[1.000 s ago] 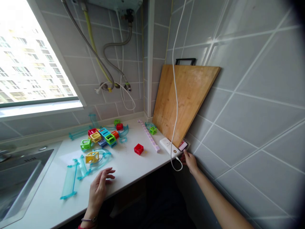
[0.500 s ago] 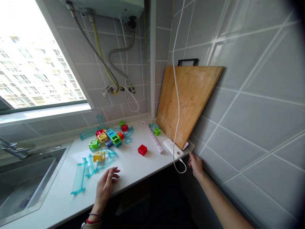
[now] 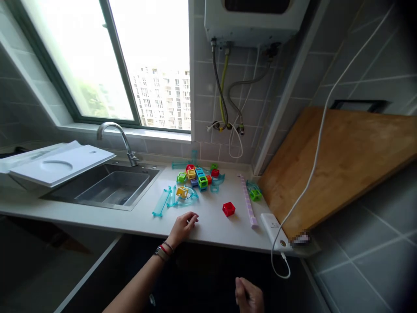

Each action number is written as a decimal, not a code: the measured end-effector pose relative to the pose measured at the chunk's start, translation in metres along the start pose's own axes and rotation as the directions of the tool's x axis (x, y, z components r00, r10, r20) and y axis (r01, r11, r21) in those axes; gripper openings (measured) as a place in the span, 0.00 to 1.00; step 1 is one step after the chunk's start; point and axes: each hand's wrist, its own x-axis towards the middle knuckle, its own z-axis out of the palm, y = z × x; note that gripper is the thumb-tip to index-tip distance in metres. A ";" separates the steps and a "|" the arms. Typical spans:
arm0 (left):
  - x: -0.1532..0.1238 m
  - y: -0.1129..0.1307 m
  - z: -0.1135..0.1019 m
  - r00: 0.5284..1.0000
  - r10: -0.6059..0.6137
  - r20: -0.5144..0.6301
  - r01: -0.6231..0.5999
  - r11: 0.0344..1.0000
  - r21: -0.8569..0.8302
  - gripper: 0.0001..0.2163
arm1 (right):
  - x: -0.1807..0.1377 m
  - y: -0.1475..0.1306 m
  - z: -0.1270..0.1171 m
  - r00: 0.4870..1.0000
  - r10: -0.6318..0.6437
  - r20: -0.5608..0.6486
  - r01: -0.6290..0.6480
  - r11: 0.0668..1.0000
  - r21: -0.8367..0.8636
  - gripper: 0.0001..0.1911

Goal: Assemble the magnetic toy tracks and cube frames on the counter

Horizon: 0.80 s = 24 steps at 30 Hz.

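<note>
My left hand (image 3: pixel 184 226) rests palm down on the white counter (image 3: pixel 215 228), fingers loosely spread, holding nothing. It lies just in front of a heap of colourful toy cubes (image 3: pixel 195 176) and clear teal track pieces (image 3: pixel 162 202). A single red cube (image 3: pixel 228 209) sits to its right. My right hand (image 3: pixel 249 296) hangs low below the counter edge, fingers curled loosely; nothing shows in it. A white power bank (image 3: pixel 273 226) with a white cable (image 3: pixel 311 169) lies at the counter's right end.
A wooden cutting board (image 3: pixel 342 165) leans against the tiled right wall. A steel sink (image 3: pixel 104 187) with a tap (image 3: pixel 119 134) sits at the left, a white board (image 3: pixel 60 163) over its far side. A water heater (image 3: pixel 254 19) and hoses hang above. A pink strip (image 3: pixel 248 202) lies beside the red cube.
The view has swung left and pulled back, bringing the sink and window into sight. My right hand has left the power bank's corner and dropped below the counter edge. The left hand stays on the counter.
</note>
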 end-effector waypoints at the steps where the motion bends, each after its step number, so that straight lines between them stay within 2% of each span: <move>1: 0.000 0.000 0.001 1.000 0.004 0.002 -0.004 1.000 0.016 0.15 | 0.003 -0.001 0.008 1.000 -0.015 0.028 0.014 0.999 0.029 0.27; 4: 0.004 0.003 -0.003 0.999 0.032 0.034 -0.034 0.996 0.081 0.13 | 0.008 -0.003 0.021 0.992 -0.050 0.118 0.040 0.995 0.088 0.27; 7: 0.023 0.004 -0.020 0.994 0.080 0.069 -0.090 0.984 0.157 0.12 | 0.005 -0.001 0.022 0.979 -0.090 0.183 0.074 0.993 0.094 0.28; 10: 0.062 -0.004 -0.046 0.989 0.137 0.052 -0.146 0.954 0.260 0.20 | -0.002 0.002 0.015 0.983 -0.067 0.172 0.054 0.996 0.076 0.29; 12: 0.093 -0.016 -0.062 0.982 0.176 0.069 -0.187 0.851 0.491 0.27 | -0.005 0.002 0.008 0.991 -0.014 0.131 0.006 0.998 0.059 0.30; 14: 0.122 -0.029 -0.072 0.980 0.124 0.155 -0.193 0.782 0.592 0.29 | -0.007 -0.003 -0.002 0.995 0.017 0.096 -0.020 0.999 0.029 0.30; 16: 0.140 -0.039 -0.077 0.971 0.073 0.228 -0.200 0.768 0.609 0.27 | -0.006 -0.011 -0.012 0.996 0.010 0.086 -0.009 1.000 -0.004 0.29; 19: 0.147 -0.040 -0.076 0.961 0.076 0.266 -0.228 0.761 0.608 0.24 | 0.001 -0.027 -0.025 0.995 -0.036 0.094 0.039 0.999 -0.030 0.28; 24: 0.138 -0.028 -0.075 0.944 0.091 0.316 -0.283 0.713 0.641 0.20 | 0.022 -0.048 -0.032 0.986 -0.120 0.111 0.122 0.992 -0.010 0.25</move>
